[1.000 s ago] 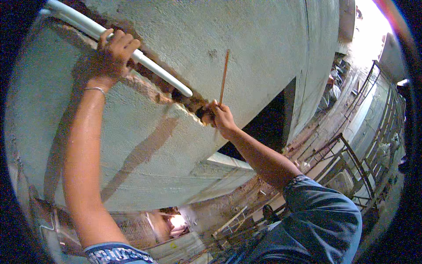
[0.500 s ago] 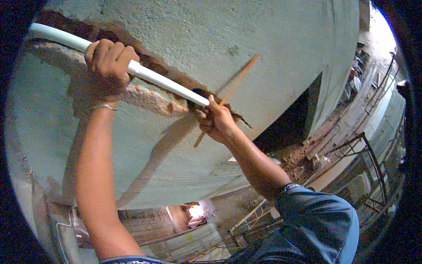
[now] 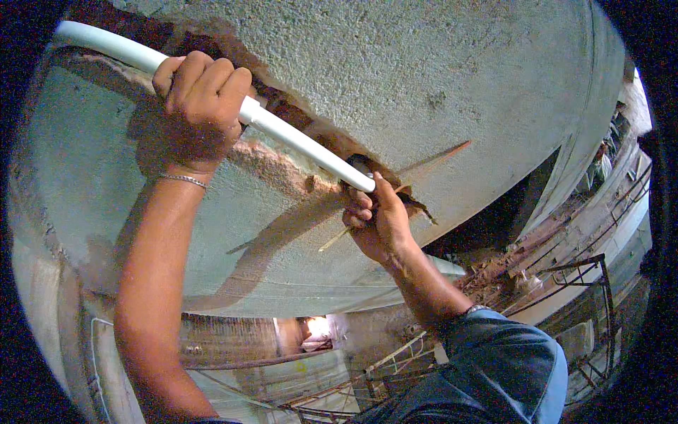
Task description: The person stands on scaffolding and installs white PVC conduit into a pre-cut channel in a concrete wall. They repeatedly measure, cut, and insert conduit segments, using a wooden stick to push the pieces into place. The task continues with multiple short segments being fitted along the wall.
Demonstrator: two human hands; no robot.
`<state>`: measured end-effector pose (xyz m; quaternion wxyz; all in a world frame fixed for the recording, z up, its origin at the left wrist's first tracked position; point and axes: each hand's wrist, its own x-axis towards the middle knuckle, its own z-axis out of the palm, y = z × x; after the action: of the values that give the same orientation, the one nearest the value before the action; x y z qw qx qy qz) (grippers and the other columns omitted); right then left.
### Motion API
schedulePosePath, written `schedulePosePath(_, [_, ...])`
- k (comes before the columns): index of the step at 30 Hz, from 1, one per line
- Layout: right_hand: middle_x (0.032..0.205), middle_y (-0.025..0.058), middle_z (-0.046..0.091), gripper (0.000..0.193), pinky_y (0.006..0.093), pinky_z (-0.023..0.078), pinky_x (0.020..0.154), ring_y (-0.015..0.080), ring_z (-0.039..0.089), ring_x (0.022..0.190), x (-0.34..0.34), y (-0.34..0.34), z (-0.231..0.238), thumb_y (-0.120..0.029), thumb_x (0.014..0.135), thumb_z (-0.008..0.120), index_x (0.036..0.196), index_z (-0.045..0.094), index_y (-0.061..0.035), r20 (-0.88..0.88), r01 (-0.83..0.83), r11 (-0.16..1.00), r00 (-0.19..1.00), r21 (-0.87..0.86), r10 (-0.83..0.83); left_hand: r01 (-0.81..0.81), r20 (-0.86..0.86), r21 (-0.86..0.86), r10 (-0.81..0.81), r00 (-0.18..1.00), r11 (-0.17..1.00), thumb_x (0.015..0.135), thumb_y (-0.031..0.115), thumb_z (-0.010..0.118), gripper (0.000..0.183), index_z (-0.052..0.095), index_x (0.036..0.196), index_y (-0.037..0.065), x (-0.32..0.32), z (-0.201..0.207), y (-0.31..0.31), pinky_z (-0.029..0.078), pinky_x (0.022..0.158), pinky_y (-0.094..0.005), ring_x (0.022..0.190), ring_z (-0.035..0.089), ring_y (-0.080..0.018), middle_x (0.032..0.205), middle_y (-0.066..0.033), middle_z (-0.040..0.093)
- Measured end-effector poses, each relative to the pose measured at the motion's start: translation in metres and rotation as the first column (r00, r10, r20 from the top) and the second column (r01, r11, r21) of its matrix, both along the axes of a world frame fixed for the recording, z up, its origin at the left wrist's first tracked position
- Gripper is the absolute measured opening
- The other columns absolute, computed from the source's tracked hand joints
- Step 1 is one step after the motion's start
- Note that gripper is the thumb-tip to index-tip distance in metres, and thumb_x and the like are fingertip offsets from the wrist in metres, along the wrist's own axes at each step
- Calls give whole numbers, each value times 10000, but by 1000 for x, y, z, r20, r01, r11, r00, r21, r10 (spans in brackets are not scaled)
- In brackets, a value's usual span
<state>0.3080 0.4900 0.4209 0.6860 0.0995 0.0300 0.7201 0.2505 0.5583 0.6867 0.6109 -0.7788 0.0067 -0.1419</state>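
Observation:
My left hand [image 3: 201, 109] is closed around a white plastic pipe [image 3: 311, 147], its knuckles toward me. A wider sleeve-like step in the pipe shows just right of that fist. At the pipe's lower right end, my right hand [image 3: 385, 222] is closed, thumb against the pipe's tip and fingers curled beneath. A thin stick [image 3: 445, 153] with an orange-brown end also passes through the right hand and sticks out on both sides. The pipe slants along a rough groove [image 3: 293, 113] cut in the plastered wall, beside a dark hole [image 3: 362, 162] near my right hand.
Grey-green plaster [image 3: 494, 92] surrounds the groove. A dark opening [image 3: 487, 205] lies right of my right hand. Farther right are rubble [image 3: 494, 272] and a metal frame [image 3: 604, 297]. Below, a bright light [image 3: 318, 328] shines beyond railings.
Both hands and the pipe sit farther right in the picture, as the view has shifted. The stick has swung to a flatter slant. Both hands keep their hold on the pipe.

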Motion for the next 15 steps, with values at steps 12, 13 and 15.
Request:
schedulePosePath(12, [634,-31,413,240,240,282,486,76,335,526,7,12,1,-323,983,430,872,453,-112,-51,15,996,999,92,-10,-15,-12,-14,14,1000,1000,720,195,589,53,556,696,161,-2,2,5,378,776,-360,746,543,-174,689,24,509])
schedulePosePath(13, [641,-23,428,268,239,286,492,80,340,528,7,12,1,-351,985,444,865,459,-112,-34,-14,997,999,79,17,11,-17,-18,-11,1000,1000,724,195,590,41,569,719,160,-2,3,5,380,784,-361,762,549,-174,709,23,523])
schedulePosePath(15, [644,-18,437,298,240,289,492,80,343,529,10,10,0,-384,985,447,860,470,-114,40,40,993,998,109,-45,1,-26,-4,-1,1000,1000,732,194,593,49,593,765,159,-1,4,5,385,799,-363,794,560,-174,750,22,549])
